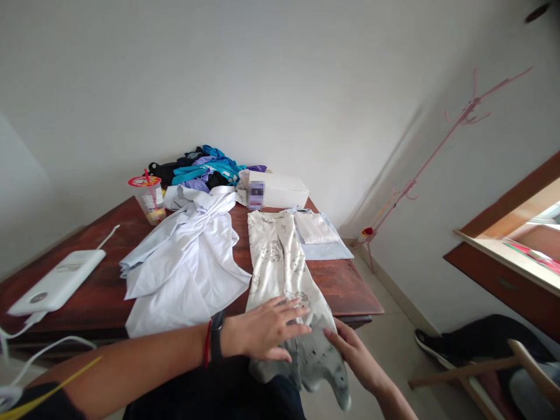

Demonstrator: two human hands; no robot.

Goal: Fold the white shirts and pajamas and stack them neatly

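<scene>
Wooden table (341, 286), printed garment (284, 268) lengthwise, hem toward person, both hands (266, 329) flat.

A cream garment (284, 274) printed with grey figures, possibly bears, is seen on the reddish-brown tabletop (345, 280). A white shirt (188, 262) is shown beside it, and blue, purple and black clothes (205, 169) are piled behind.

Dark red-brown wooden table (345, 280) pushed into the corner of plain white walls (280, 81). Pale tiled floor (394, 332) right of the table. Thin pink coat stand (420, 169) leaning against the wall just beyond the table's right end. Wood-framed window ledge (503, 256) further right, daylight coming in. Wooden chair (490, 367) below it.
</scene>
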